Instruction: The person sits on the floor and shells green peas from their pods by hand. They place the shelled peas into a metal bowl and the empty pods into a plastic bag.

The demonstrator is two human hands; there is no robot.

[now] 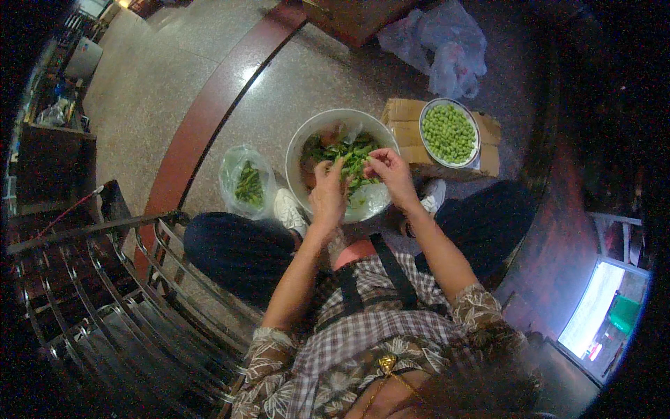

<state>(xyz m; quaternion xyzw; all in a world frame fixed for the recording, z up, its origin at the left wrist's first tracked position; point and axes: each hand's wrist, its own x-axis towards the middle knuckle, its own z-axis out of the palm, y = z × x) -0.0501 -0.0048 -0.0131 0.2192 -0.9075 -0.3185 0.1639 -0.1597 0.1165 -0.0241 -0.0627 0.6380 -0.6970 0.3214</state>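
Both hands are over a large white round tub (298, 125) standing between my feet. Green bean pods (361, 152) and leafy bits lie inside it, with some clear plastic. My left hand (330, 191) has its thumb and fingers pinched on a green pod. Close by on the right, my right hand (390, 173) pinches a small green piece, its fingertips near the pods. A white oval plate (424, 141) full of shelled green beans (449, 133) rests on a cardboard box (408, 118). Left of the tub, an opened clear plastic bag (227, 180) holds more green pods (249, 186).
White shoes (289, 209) flank the tub. A crumpled translucent plastic bag (455, 52) lies beyond the cardboard box, beside a larger brown box (356, 18). A metal-barred rack or chair (104, 283) stands at left. A dark red strip (209, 110) crosses the speckled floor.
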